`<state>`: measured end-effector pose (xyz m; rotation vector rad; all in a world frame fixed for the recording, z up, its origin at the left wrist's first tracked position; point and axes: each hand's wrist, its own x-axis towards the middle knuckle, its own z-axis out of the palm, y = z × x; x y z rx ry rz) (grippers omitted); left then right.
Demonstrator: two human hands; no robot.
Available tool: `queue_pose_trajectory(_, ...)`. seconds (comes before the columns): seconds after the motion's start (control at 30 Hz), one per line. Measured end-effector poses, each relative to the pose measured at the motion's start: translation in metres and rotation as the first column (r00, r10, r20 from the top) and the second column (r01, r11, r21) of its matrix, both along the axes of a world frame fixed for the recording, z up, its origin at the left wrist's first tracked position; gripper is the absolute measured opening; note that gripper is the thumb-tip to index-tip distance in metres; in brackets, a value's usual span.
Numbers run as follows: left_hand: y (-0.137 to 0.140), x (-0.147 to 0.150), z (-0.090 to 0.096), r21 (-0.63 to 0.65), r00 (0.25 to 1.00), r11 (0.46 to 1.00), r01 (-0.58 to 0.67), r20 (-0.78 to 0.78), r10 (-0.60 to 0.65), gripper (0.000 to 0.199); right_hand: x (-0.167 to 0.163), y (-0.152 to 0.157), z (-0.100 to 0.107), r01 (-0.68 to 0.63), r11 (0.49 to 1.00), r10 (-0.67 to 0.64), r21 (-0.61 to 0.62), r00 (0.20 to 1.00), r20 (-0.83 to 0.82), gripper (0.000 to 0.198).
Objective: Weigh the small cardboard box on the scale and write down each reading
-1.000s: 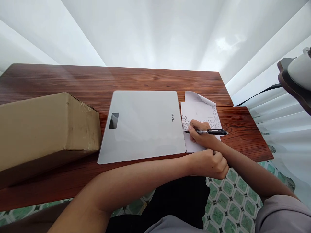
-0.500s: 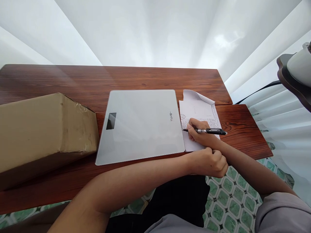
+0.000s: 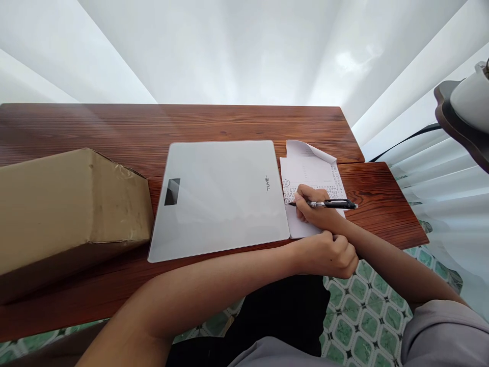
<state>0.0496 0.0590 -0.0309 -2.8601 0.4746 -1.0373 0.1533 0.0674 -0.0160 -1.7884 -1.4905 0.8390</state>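
The right hand (image 3: pixel 315 206) pinches a black pen (image 3: pixel 332 204) between closed fingers and thumb, its tip at the paper's (image 3: pixel 310 172) left side; the left hand (image 3: pixel 330 256), curled into a fist, sits against the right wrist. White, with small rows of writing and its far right corner curled, the paper lies toward the tabletop's (image 3: pixel 385 204) right end, by the near edge.

At work on a wooden table (image 3: pixel 229 122)

From afar I see the right hand (image 3: pixel 313 206) grip a black pen (image 3: pixel 338 204), its tip at a handwritten page (image 3: pixel 311 171); at five o'clock from it, the left hand (image 3: pixel 330 256) lies curled against the right wrist (image 3: pixel 340 227). A white panel (image 3: pixel 221 199) lies at the page's nine o'clock, a cardboard box (image 3: pixel 46 204) farther that way, a curtain (image 3: pixel 229 51) at twelve.
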Motion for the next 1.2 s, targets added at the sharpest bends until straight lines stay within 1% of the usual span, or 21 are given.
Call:
queue_pose_trajectory(0.1, 0.0007, -0.0006, 0.0020, 0.006, 0.993, 1.000, 0.029, -0.113, -0.028, 0.019, -0.0007, 0.0011, 0.0009, 0.008, 1.000, -0.008, -0.011, 1.000, 0.013, 0.029)
queue_pose_trajectory(0.27, 0.0015, -0.0007, 0.0024, -0.001, 0.996, 1.000, 0.029, -0.080, -0.029, 0.019, -0.0012, 0.0025, 0.0030, -0.013, 1.000, 0.013, 0.011, 0.999, 0.047, 0.028)
queue_pose_trajectory(0.37, 0.0018, -0.0008, 0.0035, 0.014, 0.989, 0.999, 0.034, -0.143, -0.031, 0.018, -0.0014, 0.0025, 0.0030, -0.022, 1.000, 0.021, 0.014, 0.998, 0.055, 0.028)
queue_pose_trajectory(0.47, 0.0017, -0.0009, 0.0043, 0.022, 0.987, 0.999, 0.038, -0.158, -0.034, 0.017, -0.0016, 0.0022, 0.0027, -0.012, 1.000, 0.011, 0.006, 0.999, 0.041, 0.028)
queue_pose_trajectory(0.67, 0.0018, -0.0015, 0.0036, 0.012, 0.997, 1.000, 0.015, -0.080, -0.014, 0.019, -0.0006, 0.0012, 0.0030, -0.008, 1.000, 0.008, 0.022, 1.000, 0.004, 0.028)
queue_pose_trajectory(0.83, 0.0026, -0.0013, 0.0068, 0.030, 0.981, 0.999, 0.042, -0.193, -0.035, 0.018, -0.0012, 0.0019, 0.0037, 0.000, 1.000, -0.001, 0.021, 0.999, 0.032, 0.029)
queue_pose_trajectory(0.93, 0.0024, -0.0010, 0.0066, 0.016, 0.984, 0.999, 0.039, -0.177, -0.036, 0.020, -0.0014, 0.0024, 0.0035, 0.002, 1.000, -0.003, 0.022, 0.999, 0.038, 0.029)
queue_pose_trajectory(1.1, 0.0013, -0.0007, 0.0036, 0.008, 0.993, 1.000, 0.025, -0.114, -0.024, 0.021, 0.0000, 0.0007, 0.0018, 0.000, 1.000, 0.001, 0.030, 1.000, -0.029, 0.029)
queue_pose_trajectory(1.2, 0.0008, -0.0007, 0.0031, -0.002, 0.996, 1.000, 0.015, -0.087, -0.015, 0.022, 0.0000, 0.0003, 0.0016, -0.010, 1.000, 0.010, 0.026, 1.000, -0.008, 0.028)
